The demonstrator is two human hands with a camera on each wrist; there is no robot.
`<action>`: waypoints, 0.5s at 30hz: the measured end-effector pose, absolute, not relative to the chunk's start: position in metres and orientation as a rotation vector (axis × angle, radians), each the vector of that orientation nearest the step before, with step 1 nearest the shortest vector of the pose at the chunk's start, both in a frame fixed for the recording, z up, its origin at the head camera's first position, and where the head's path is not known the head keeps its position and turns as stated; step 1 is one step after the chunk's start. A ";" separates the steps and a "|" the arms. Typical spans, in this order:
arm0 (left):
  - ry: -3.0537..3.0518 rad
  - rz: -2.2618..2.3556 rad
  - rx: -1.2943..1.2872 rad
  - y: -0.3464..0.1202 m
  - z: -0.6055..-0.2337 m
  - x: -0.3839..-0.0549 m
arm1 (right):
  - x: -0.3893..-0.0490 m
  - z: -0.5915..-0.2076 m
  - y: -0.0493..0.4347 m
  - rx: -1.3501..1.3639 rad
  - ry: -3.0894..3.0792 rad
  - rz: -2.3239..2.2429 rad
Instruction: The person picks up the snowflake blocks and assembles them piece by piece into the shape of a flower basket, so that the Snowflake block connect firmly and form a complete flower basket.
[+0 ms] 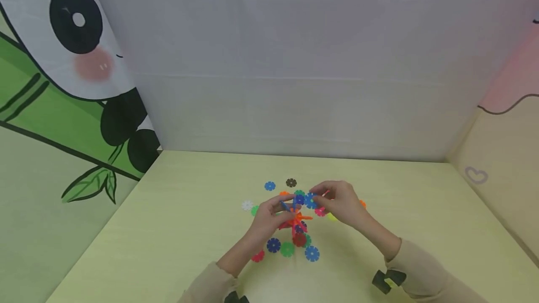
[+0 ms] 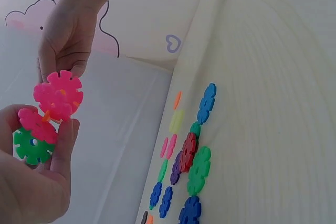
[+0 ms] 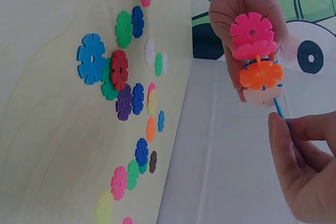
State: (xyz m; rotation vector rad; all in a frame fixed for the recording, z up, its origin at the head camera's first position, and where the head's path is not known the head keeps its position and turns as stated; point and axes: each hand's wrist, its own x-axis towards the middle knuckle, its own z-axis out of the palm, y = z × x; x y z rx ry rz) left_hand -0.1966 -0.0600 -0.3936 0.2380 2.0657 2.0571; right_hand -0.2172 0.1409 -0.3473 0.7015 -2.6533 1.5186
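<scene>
Above the table, my left hand [image 1: 266, 221] holds a cluster of interlocking plastic flower discs [image 1: 298, 219]. Pink, orange, pale, blue and green pieces are slotted together at angles; the right wrist view shows an orange disc [image 3: 261, 75] at its front. Thumb and fingers of my right hand [image 1: 341, 202] pinch a single blue disc [image 1: 310, 200]. In the right wrist view that blue disc [image 3: 279, 107] appears edge-on, its tip at the rim of the cluster's pale disc [image 3: 262, 97]; whether it is slotted in, I cannot tell. Fingers hide part of the cluster.
Several loose discs lie flat on the pale table [image 1: 189, 228], among them a red disc [image 3: 119, 70], a light green disc [image 1: 287, 249], a brown disc [image 1: 291, 183] and a white disc [image 1: 247, 205]. A white wall sheet [image 1: 273, 60] rises behind the table's back edge.
</scene>
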 end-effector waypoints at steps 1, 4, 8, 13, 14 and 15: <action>2.036 2.072 0.222 -0.060 -0.394 -0.197 | -0.217 -0.347 0.141 0.695 -2.656 1.539; 2.016 2.079 0.201 -0.059 -0.394 -0.197 | -0.216 -0.347 0.139 0.704 -2.658 1.510; 2.112 2.037 0.214 -0.057 -0.395 -0.198 | -0.213 -0.348 0.135 0.744 -2.633 1.368; 2.151 2.096 0.225 -0.053 -0.398 -0.198 | -0.212 -0.352 0.132 0.735 -2.586 1.370; 2.160 2.107 0.233 -0.053 -0.398 -0.198 | -0.212 -0.352 0.132 0.732 -2.580 1.373; 2.166 2.119 0.240 -0.052 -0.398 -0.198 | -0.211 -0.353 0.132 0.728 -2.575 1.376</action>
